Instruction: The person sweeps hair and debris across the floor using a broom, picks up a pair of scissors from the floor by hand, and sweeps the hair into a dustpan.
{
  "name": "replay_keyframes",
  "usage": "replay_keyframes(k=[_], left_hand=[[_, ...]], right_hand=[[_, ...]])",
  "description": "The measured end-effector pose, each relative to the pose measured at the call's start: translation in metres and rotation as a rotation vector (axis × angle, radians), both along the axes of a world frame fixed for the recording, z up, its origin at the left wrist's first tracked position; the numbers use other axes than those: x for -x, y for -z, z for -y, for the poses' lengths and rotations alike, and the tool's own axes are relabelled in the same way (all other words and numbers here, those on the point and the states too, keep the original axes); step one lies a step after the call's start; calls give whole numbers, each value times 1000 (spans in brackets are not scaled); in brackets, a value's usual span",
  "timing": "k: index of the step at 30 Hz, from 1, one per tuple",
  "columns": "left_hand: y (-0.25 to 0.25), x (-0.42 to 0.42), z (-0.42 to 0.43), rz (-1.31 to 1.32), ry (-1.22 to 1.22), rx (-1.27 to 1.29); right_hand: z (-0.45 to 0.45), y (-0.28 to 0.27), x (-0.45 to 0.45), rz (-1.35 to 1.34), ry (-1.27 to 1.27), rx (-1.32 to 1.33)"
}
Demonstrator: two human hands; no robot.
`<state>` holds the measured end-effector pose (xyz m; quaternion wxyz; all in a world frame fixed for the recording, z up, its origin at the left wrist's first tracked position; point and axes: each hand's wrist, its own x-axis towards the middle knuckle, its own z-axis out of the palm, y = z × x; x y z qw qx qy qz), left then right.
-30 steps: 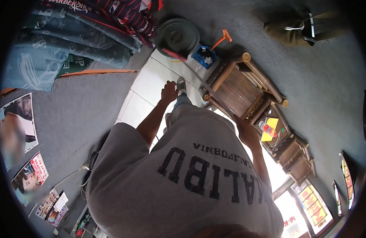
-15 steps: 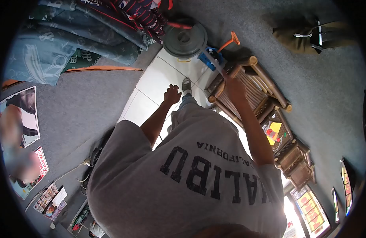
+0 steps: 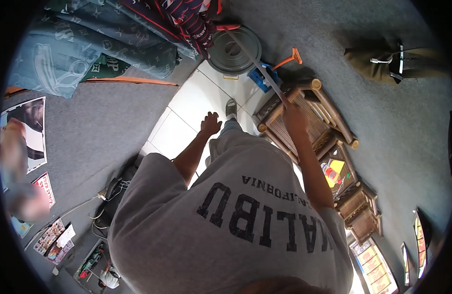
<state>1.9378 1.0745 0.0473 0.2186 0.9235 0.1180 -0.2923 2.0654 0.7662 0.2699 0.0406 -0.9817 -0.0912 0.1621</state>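
My right hand is closed around the end of a long thin pole. The pole reaches forward across the lid of a grey round bin to a red crosswise head, close to hanging dark striped clothes. My left hand is out in front over the white floor tiles. Its fingers are apart and it holds nothing. One shoe shows on the tiles beyond that hand.
Right of the bin is a blue container with an orange handle. A bamboo chair stands by my right arm, with a small table behind it. Blue printed fabric hangs at left. Posters are on the grey wall.
My right hand has drawn back slightly, and the pole appears sharper along its length. My left hand stays open in nearly the same place. The whole view has shifted a little.
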Motion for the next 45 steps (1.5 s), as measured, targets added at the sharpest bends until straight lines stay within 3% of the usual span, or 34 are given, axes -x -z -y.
replay_keyframes(k=[4, 7, 12, 17, 20, 23, 26, 31, 34, 37, 45], left_hand=[[-11, -9, 2, 9, 8, -6], [-9, -18, 1, 42, -15, 7], [-2, -16, -3, 25, -41, 5], [7, -5, -4, 28, -4, 8], [9, -7, -2, 5, 6, 5], [10, -15, 6, -11, 29, 17], [6, -21, 9, 2, 27, 35], [6, -30, 8, 41, -18, 82], [10, -22, 3, 14, -34, 84], [15, -12, 0, -8, -20, 71], [31, 6, -13, 18, -15, 87]], right_hand=[[-24, 40, -16, 134, -214, 116], [-16, 28, 13, 22, -263, 35], [26, -47, 42, -234, -226, 83], [80, -111, 53, -244, -23, 78], [92, -112, 55, -152, 10, 60], [86, -71, 49, 25, 2, 55], [77, -25, 66, -100, 37, 23], [89, -81, 108, -329, 55, -62], [119, -115, 114, -232, 120, -308], [117, -149, 109, -386, 302, -162], [118, -142, 94, -474, 43, -75]])
